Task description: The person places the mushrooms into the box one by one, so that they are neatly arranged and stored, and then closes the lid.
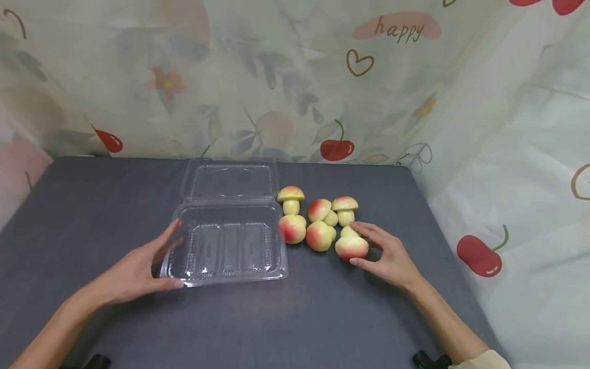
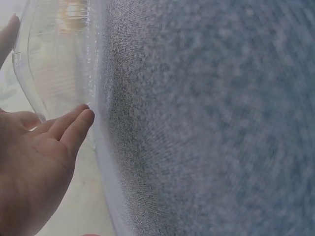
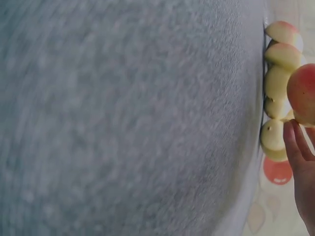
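Note:
A clear plastic clamshell box (image 1: 226,241) lies with its lid (image 1: 232,182) folded back on the grey table. My left hand (image 1: 133,266) spans its left side with extended fingers, the thumb at the near-left corner and a fingertip by the left rim. In the left wrist view, the fingers (image 2: 74,128) are beside the clear wall. My right hand (image 1: 389,256) pinches a red-and-yellow mushroom-shaped piece (image 1: 352,248) between thumb and fingers. That mushroom (image 3: 304,93) also shows in the right wrist view, in front of the others.
Several similar mushrooms stand or lie right of the box, among them an upright one (image 1: 291,199), another upright one (image 1: 345,207) and a tipped one (image 1: 318,236). The grey table (image 1: 276,328) ends at a patterned cloth (image 1: 286,77) behind and at the sides.

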Demonstrator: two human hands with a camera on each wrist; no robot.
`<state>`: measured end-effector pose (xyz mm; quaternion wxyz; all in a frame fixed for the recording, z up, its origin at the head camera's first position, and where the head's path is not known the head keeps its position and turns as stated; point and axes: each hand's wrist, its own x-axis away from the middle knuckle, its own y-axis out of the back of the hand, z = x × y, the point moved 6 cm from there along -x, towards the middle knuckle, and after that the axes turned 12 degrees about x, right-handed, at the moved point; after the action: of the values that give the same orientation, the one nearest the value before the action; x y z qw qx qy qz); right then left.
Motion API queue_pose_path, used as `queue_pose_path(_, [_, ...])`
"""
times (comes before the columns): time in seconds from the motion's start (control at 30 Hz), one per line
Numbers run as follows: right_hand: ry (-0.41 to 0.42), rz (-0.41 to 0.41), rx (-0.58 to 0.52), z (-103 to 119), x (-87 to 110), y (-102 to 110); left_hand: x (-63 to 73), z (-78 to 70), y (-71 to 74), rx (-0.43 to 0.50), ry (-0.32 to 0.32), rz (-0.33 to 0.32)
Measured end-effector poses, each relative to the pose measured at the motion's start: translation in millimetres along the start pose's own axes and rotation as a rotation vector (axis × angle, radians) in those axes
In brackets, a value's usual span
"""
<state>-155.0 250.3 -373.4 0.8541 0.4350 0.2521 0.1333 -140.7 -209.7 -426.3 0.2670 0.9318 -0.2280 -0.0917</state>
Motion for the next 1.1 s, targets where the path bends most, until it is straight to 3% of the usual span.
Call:
queue_pose_path(0.17, [0.024,-0.019,-0.022,5,-2.2,-3,-0.2,-0.1,0.4,0.001,-0.001,0.004])
queue_pose_path(0.47, [0.051,-0.04,-0.025,-17,-2.5,-18,-2.2,2.0,0.7,-0.021,0.057,0.012])
queue_pose_path(0.7, [0.103,-0.047,-0.049,-3,-7.4,-23,0.9,2.6,-2.4,0.002,0.069,0.01])
queue_pose_path(1.1, [0.091,-0.032,-0.055,12,-20.5,-30,-0.3,1.0,-1.9,-0.01,0.088,0.018])
